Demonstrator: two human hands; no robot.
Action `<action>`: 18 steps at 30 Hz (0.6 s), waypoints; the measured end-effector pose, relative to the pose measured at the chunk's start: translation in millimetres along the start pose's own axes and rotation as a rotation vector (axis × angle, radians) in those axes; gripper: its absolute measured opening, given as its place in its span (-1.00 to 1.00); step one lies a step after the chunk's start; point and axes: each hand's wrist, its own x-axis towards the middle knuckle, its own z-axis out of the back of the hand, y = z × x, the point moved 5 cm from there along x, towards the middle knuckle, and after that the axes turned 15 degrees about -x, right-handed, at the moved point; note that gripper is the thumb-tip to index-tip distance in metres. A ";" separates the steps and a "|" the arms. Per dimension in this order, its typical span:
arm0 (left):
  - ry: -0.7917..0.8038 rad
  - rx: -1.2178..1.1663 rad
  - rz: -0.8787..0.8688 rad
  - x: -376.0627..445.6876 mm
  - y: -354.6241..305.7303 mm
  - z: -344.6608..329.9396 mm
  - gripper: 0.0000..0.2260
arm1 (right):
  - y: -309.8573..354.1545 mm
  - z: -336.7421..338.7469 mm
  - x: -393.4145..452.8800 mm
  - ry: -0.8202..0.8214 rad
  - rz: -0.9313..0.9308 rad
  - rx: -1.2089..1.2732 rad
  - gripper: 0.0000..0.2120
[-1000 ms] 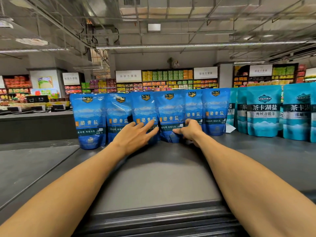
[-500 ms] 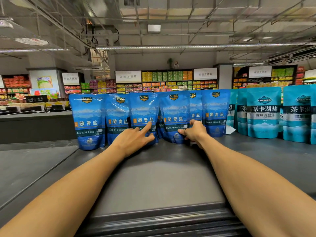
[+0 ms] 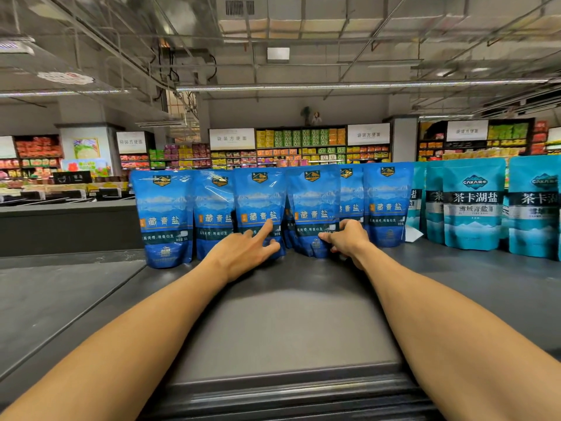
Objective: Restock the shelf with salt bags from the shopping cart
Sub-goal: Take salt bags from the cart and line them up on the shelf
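Note:
Several blue salt bags stand upright in a row at the back of the dark grey shelf top (image 3: pixel 288 314). My left hand (image 3: pixel 243 253) reaches to the third blue bag (image 3: pixel 259 202); its straight index finger presses on the bag's lower front and the thumb lies by the bottom edge. My right hand (image 3: pixel 346 241) grips the lower right edge of the fourth blue bag (image 3: pixel 312 205) with curled fingers. This bag stands in front of a half-hidden bag behind it. The shopping cart is out of view.
Teal salt bags (image 3: pixel 473 208) stand in a row to the right of the blue ones. A white paper tag (image 3: pixel 413 235) lies between the two groups. A lower grey surface (image 3: pixel 60 293) lies to the left. Stocked store shelves (image 3: pixel 303 147) fill the background.
My left hand went from spread fingers to a single pointing index finger on the third bag. The fourth bag, in my right hand, shifted slightly right and stands straighter.

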 end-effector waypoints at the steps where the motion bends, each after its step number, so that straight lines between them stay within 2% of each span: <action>1: 0.006 0.014 -0.012 -1.4 -0.1 0.7 -0.46 | -0.2 0.3 -1.0 -0.001 -0.005 0.022 -0.67; 8: -0.017 0.066 -0.074 -14.2 -7.6 15.9 -0.46 | 5.1 12.6 -13.6 -0.003 -0.036 -0.001 -0.45; 11: -0.063 0.047 -0.074 -23.8 -8.2 26.0 -0.55 | 20.6 27.9 -26.7 -0.064 -0.058 -0.067 -0.05; 12: -0.112 0.011 -0.043 -27.7 -7.1 31.6 -0.66 | 28.9 33.3 -33.6 -0.103 -0.037 -0.088 -0.09; 14: -0.271 -0.240 0.089 -36.9 -2.0 47.1 -0.81 | 48.6 44.9 -51.7 -0.167 0.065 -0.056 -0.54; 15: -0.352 -0.447 0.183 -43.3 3.2 54.2 -0.84 | 57.6 48.3 -63.1 -0.175 0.124 0.008 -0.64; 18: -0.562 -1.014 0.497 -72.1 25.4 71.8 -0.91 | 85.2 54.1 -113.3 -0.097 0.276 0.264 -0.73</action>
